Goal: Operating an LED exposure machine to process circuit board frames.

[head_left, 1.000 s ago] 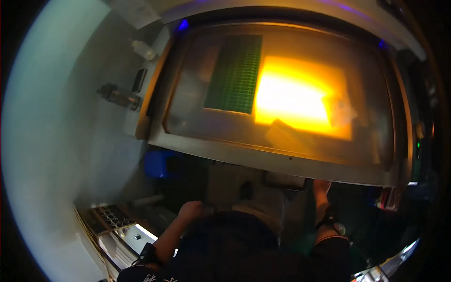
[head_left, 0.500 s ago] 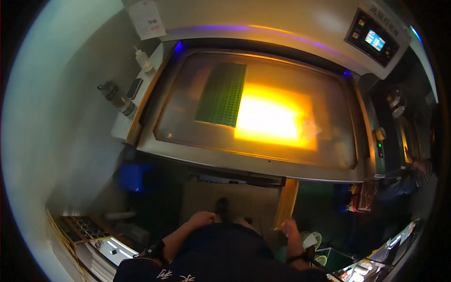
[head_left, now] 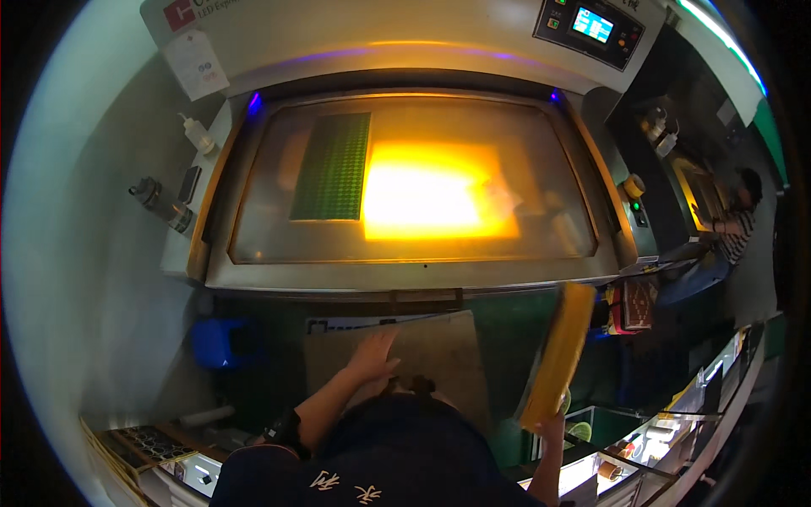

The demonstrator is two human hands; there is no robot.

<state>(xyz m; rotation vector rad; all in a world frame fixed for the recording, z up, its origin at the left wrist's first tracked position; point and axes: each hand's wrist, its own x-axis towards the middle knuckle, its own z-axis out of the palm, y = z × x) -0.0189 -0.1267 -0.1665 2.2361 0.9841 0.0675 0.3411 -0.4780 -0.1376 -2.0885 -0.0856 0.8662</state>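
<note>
My right hand [head_left: 551,427] grips the lower end of a long, flat yellow panel [head_left: 561,355], which is seen nearly edge-on and tilted upright at my right side. I cannot tell exactly what kind of panel it is. My left hand [head_left: 373,362] is free, its fingers stretched forward over a brownish flat board [head_left: 452,359] below the machine. Whether it touches that board is unclear. Ahead lies the exposure machine's glass bed [head_left: 405,251], glowing bright yellow in the middle. A green patterned sheet [head_left: 332,169] lies on the glass, left of the glow.
A water bottle [head_left: 160,205], a phone [head_left: 190,183] and a white squeeze bottle [head_left: 198,133] stand on the left ledge. A blue stool [head_left: 214,343] is below. A control panel [head_left: 590,27] sits at upper right. Far right, a person in striped sleeves [head_left: 737,235] works at another bench.
My view has turned right, bringing the co-worker into sight. The yellow panel has swung up and rightward in my right hand. My left hand has reached forward, its fingers now extended.
</note>
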